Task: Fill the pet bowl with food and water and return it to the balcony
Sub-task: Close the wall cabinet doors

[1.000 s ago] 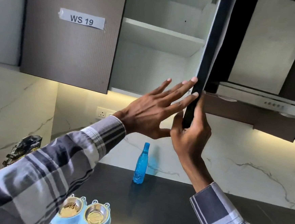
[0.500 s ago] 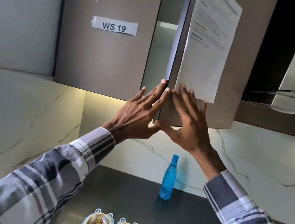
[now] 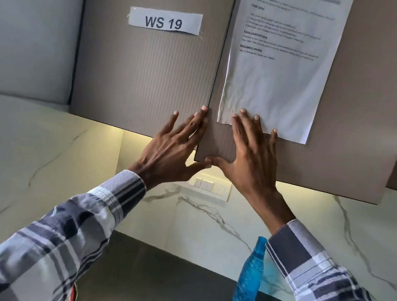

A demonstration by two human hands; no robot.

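**Q:** Pet bowl, where is it?
**A:** It does not show in this view. The blue water bottle (image 3: 249,280) stands upright on the dark, smooth counter (image 3: 159,278), near the wall.

**Q:** What fills the view?
**A:** Two flat, grey-brown cabinet doors with a fine ribbed grain, the left door (image 3: 146,75) and the right door (image 3: 361,115), meet at a thin seam. Below them is a glossy white marble wall (image 3: 49,162) with grey veins. A creased sheet of printed paper (image 3: 281,81) hangs on the right door, and a strip label (image 3: 165,21) reading "WS 19" is on the left.

**Q:** And the hands?
**A:** Both reach out of plaid sleeves. The left hand (image 3: 168,152) lies flat with its fingers straight and spread, fingertips at the seam. The right hand (image 3: 249,159) presses flat on the right door, fingers apart, their tips on the paper's lower edge. The thumbs touch below the door's corner. Neither hand holds anything.
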